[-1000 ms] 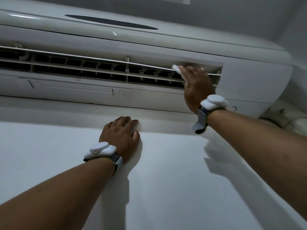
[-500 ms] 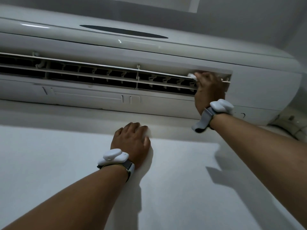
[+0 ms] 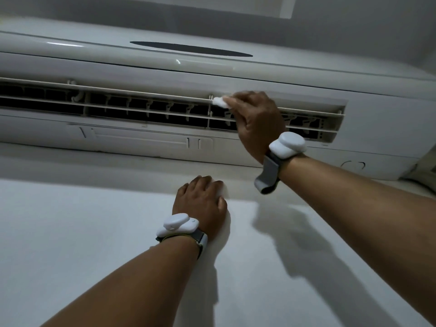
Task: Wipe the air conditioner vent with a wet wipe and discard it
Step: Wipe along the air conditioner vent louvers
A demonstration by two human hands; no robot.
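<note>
Fingers (image 3: 238, 101) of the right hand (image 3: 258, 123) grip the wet wipe (image 3: 220, 102) on the top louvre of the vent (image 3: 146, 110).
That hand hides the slats behind it; the left hand (image 3: 203, 204) rests flat on the wall (image 3: 70, 232) under the air conditioner (image 3: 212, 74), fingers relaxed.

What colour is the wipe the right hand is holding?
White; the wipe shows at the right hand's fingertips against the vent in the head view.

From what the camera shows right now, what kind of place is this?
Probably an indoor room; whether home or office I cannot tell. An air conditioner hangs on a plain white wall, its vent open. The right hand holds a wipe at the vent; the left hand rests on the wall.
</note>
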